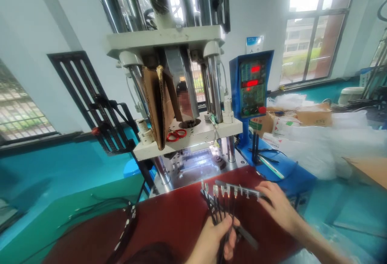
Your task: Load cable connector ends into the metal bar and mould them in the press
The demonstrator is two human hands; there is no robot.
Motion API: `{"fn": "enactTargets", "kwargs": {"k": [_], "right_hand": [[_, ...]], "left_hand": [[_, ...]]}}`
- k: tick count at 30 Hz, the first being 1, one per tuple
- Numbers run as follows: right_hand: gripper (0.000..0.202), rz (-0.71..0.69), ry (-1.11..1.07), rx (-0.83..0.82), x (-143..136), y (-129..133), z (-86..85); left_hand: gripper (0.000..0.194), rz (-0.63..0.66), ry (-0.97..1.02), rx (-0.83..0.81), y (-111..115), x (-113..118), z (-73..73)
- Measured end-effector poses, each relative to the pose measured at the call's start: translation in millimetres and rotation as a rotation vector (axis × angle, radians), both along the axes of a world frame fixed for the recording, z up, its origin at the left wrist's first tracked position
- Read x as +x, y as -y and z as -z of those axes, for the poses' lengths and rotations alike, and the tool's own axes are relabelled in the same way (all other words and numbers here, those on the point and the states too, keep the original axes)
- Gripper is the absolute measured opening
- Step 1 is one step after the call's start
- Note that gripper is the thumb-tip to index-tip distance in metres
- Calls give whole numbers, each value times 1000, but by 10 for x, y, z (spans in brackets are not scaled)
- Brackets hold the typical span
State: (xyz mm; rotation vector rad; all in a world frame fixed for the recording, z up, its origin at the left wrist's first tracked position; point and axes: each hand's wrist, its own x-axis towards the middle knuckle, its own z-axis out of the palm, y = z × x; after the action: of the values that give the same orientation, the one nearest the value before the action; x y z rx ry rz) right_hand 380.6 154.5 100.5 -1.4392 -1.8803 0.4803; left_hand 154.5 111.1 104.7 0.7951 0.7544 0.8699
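Near the bottom middle, my left hand is closed around several black cables, whose pale metallic ends fan upward. To its right, my right hand pinches the right end of a thin dark strip with small light pieces along it. The strip lies just behind the cable ends; whether they touch is unclear. A second dark bar passes beneath my left hand on the dark red table.
A white press stands behind the table, with red-handled scissors and cardboard on it. A blue control box is at its right. Black cables lie at the left. White bags are piled at the right.
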Motion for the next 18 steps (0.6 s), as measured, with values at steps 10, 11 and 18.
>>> {"fn": "enactTargets", "kwargs": {"k": [10, 11, 18], "right_hand": [[22, -406, -901, -526, -966, 330, -253], [21, -417, -934, -527, -993, 322, -234], [26, -407, -974, -462, -1060, 315, -198]], "left_hand": [[48, -177, -164, 91, -1, 58, 81], [49, -189, -166, 92, -2, 64, 85], [50, -188, -144, 116, 35, 87, 42]]}}
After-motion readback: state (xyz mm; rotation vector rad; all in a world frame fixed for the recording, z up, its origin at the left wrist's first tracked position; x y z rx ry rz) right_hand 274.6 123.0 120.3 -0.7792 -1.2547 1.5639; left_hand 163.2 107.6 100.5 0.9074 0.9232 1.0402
